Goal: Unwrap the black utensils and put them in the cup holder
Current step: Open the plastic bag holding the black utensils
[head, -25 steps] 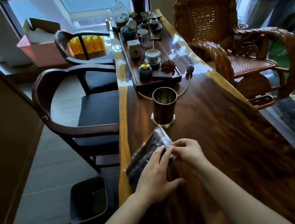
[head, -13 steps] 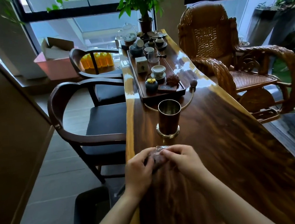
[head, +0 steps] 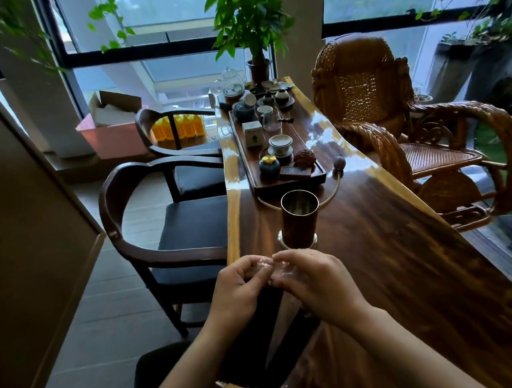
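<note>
Near edge of the table [head: 401, 273], left side: both hands meet over the wrapped pack of black utensils [head: 269, 297]; I read the pack as held up off the wood, long axis running from the hands back toward me, its dark body dropping between the wrists and out of clear sight below them.

Left hand [head: 235, 292] is curled, thumb and fingertips pinched on the clear wrapper [head: 264, 264] at the pack's far end; right hand [head: 313, 278] mirrors it, fingers clenched on the same crinkled film; knuckles nearly touching, wrists angled inward, forearms converging from the near edge; looks like a tear-open grip, wrapper not yet opened as far as I can tell; the film's seam is too small and glary to make out.

Key relation: the cup holder [head: 299, 219] stands upright just beyond the fingertips, straight ahead along the table's left edge, mouth open and, from this angle, nothing showing inside; the right hand is marginally nearer to it; my judgement is the utensils would have to swing from lying toward me to vertical before dropping in.

Farther along: the tea tray [head: 291, 183] with cups and jars, close behind the cup holder, apart from it; a potted plant [head: 252, 18] at the far end of the table.
</note>
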